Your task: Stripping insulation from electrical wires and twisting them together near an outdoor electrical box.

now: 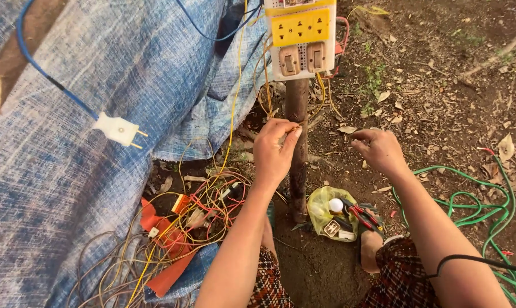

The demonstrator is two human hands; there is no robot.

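Note:
My left hand (273,149) is pinched on a thin yellow wire (266,85) that runs up to a white and yellow socket board (301,35) fixed on a wooden post (297,154). My right hand (379,149) hovers to the right of the post with its fingers curled; whether it holds anything I cannot tell. The board has a yellow socket strip above two beige switches.
A blue woven tarp (69,171) covers the left. A white plug (119,129) hangs on a blue cable. Tangled yellow and red wires (201,211) lie below. A yellow bag of parts (326,214) sits at the post's foot. Green cable (475,205) coils at right.

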